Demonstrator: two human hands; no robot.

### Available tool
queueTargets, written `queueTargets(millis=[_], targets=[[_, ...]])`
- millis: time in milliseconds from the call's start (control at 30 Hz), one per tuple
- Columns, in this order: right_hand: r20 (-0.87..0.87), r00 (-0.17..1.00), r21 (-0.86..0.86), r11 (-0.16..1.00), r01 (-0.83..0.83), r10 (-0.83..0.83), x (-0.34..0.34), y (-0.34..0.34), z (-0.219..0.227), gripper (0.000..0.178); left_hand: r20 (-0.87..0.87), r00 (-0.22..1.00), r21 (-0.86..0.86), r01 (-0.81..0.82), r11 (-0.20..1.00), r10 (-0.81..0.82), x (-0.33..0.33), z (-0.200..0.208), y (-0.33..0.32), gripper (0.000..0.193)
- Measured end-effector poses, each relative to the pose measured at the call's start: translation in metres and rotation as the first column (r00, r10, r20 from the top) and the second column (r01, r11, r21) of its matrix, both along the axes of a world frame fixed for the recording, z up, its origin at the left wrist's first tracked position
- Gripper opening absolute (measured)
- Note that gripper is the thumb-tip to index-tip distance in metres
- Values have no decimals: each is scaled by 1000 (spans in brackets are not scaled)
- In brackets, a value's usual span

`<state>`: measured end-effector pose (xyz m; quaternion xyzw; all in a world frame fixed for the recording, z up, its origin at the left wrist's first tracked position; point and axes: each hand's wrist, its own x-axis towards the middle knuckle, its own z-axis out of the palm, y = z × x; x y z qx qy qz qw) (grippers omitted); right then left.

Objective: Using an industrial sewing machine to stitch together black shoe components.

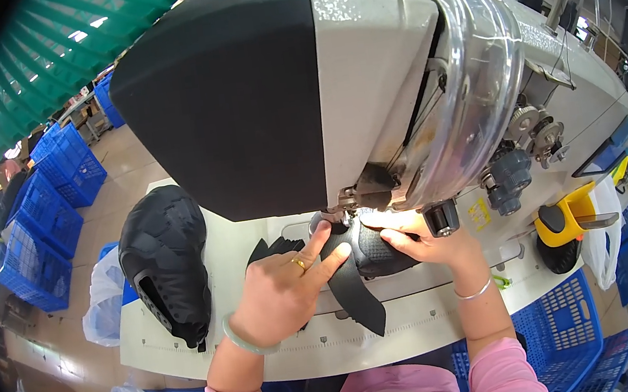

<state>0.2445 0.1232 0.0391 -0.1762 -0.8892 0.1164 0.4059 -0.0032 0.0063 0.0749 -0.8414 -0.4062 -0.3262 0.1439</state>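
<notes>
White table (pixel 222 311); I see black strip (pixel 357 293) running wearer-ward, left hand (pixel 282 283) nearer, open atop it; right hand (pixel 429 238) (grip unclear) on textured panel (pixel 379 252).

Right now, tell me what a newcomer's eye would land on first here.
Most likely the big sewing machine, which fills the upper middle. Just below it, the left hand touches a black strip and the right hand a black textured piece. To the left, a bulky black bundle sits on the pale table, with blue crates beyond.
</notes>
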Motion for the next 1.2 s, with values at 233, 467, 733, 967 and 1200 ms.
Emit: queueTargets(millis=[233, 467, 733, 967, 1200], targets=[[-41, 999, 116, 992, 40, -35, 1, 3, -4, 15, -53, 998, 40, -33, 999, 36, 7, 1, -4, 46], [57, 997, 252, 967, 44, -60, -3, -33, 14, 53, -118, 984, 86, -120, 989, 130, 16, 1, -9, 42], [-32, 998, 468, 881, 67, -59, -8, -24, -16, 47, -66, 989, 170, -117, 978, 130, 24, 8, -4, 37], [-11, 1000, 396, 918, 29, -27, -5, -30, -7, 55, 292, 956, -40, 16, 999, -4, 15, 11, 8, 32], [-120, 993, 297, 954, 31, 5, -14, -21, -18, 50, 443, 896, -93, 8, 996, 34, 20, 6, 16, 25]])
